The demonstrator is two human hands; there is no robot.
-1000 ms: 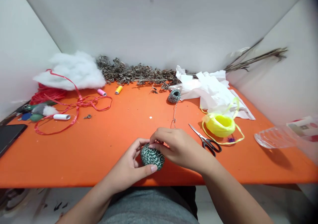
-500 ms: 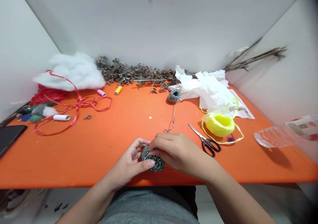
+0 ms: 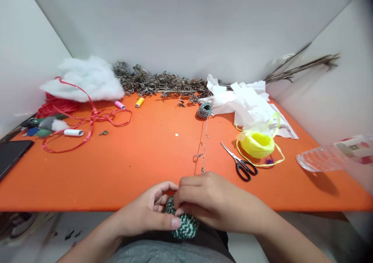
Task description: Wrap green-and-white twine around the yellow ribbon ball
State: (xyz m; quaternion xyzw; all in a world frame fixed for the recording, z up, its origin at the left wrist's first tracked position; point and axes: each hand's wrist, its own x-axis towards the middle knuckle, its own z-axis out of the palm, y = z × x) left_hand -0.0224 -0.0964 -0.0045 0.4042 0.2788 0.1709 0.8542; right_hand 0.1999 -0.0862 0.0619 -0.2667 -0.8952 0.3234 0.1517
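My left hand (image 3: 147, 210) and my right hand (image 3: 217, 202) both grip a ball of green and white twine (image 3: 186, 225) at the front edge of the orange table (image 3: 125, 169). The fingers of both hands cover its upper part. A thin twisted strand of twine (image 3: 204, 146) runs from under my right hand across the table to a smaller twine ball (image 3: 204, 110), which sits near the back beside white tissue paper (image 3: 247, 103).
Black-handled scissors (image 3: 243, 167) and a yellow raffia roll (image 3: 258, 144) lie to the right. Red ribbon (image 3: 93, 117), thread spools and cotton wadding (image 3: 84, 80) lie to the left. Dried plants (image 3: 157, 85) line the back wall. A black tablet (image 3: 11, 156) sits at the left edge.
Both hands and the large twine ball have moved toward my body, with the ball now partly past the table edge. The strand between the balls has drawn out straighter.
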